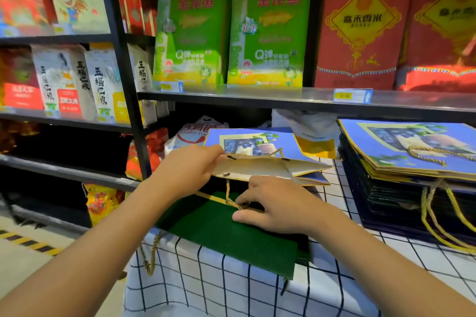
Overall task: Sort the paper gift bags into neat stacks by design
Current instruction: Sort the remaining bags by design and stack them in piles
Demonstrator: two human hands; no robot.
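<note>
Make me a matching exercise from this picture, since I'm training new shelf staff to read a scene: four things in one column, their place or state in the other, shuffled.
Things:
1. blue gift bag
2. green gift bag
3. stack of blue bags
4. green rice packs

Places or states:
A. standing on the upper shelf
B. piled at the right of the checked cloth
C. lying flat under the right hand
D. pinched at its open top by the left hand

Pairs: 1-D, 2-C, 3-B, 4-A
</note>
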